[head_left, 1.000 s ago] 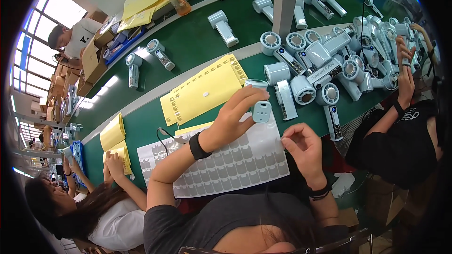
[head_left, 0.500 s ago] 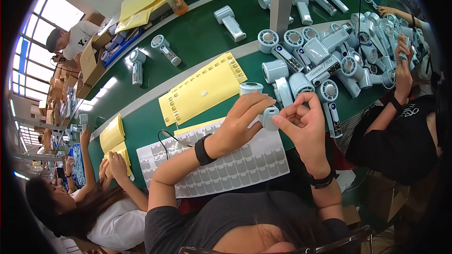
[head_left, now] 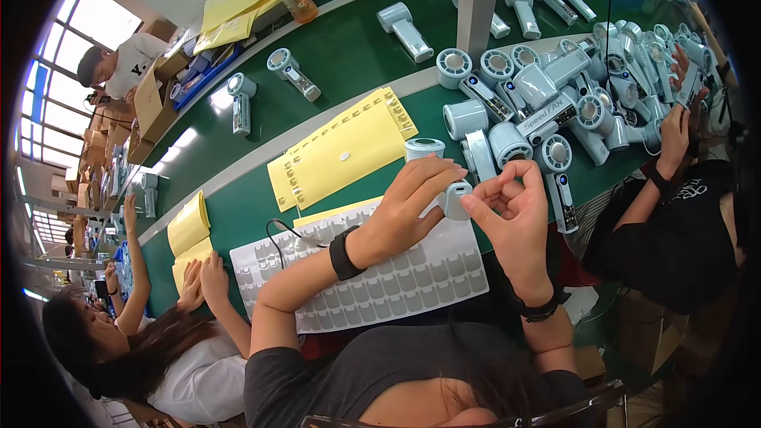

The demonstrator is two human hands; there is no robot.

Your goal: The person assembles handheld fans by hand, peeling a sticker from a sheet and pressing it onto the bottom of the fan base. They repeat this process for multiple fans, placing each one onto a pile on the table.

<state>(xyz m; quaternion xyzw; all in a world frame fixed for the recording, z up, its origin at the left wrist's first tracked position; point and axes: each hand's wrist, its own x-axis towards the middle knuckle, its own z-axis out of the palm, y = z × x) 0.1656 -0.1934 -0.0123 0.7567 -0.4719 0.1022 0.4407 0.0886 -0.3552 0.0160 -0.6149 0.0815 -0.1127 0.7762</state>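
My left hand (head_left: 408, 200) is wrapped round a light blue-grey handheld fan (head_left: 456, 201). The fan's round head shows beyond my knuckles, and its handle end, with a slot-shaped outline, points toward my right hand. The fingers of my right hand (head_left: 514, 218) are curled in a pinch close beside that end, the thumb at its edge. Whatever they may hold is too small or hidden to make out. Below my left forearm lies a white sheet (head_left: 468, 283) with rows of grey rounded stickers. A thin dark cable loops over its upper left part.
A pile of similar fans (head_left: 533, 85) fills the table at right, by a co-worker's hands. Yellow sheets (head_left: 341, 154) lie ahead. Past a rail, more fans (head_left: 404, 32) rest on a green belt. A grey post (head_left: 478, 4) stands ahead; another co-worker sits at left.
Fans on the green belt have shifted to the right. My hands have hardly moved. The left co-worker's hands moved over the yellow sheets; the right co-worker's hands shifted with a fan.
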